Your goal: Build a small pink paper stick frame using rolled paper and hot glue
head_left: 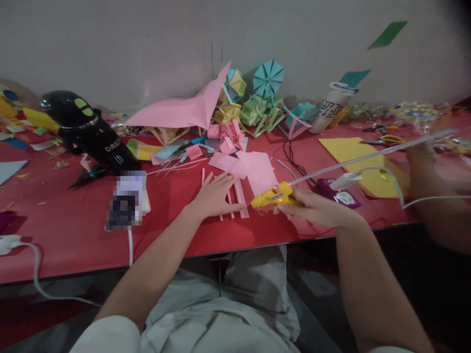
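Observation:
My left hand (215,196) lies flat with spread fingers over several narrow pink paper strips (242,198) on the red table. In my right hand (312,207) is a yellow hot glue gun (274,195), its nozzle pointing left, close to my left thumb and the strips. A long clear glue stick (368,155) sticks out of the gun's back toward the upper right. Pink paper sheets (259,171) lie just behind the gun. Parts of the strips are hidden beneath my left hand.
A pixelated phone (127,201) and a black bottle (105,137) stand at left. Folded paper umbrellas (268,78) and a large pink sheet (176,112) line the wall. Rightward are yellow paper (353,157), scissors (386,139), a purple power socket (338,195) and another person's arm (430,196).

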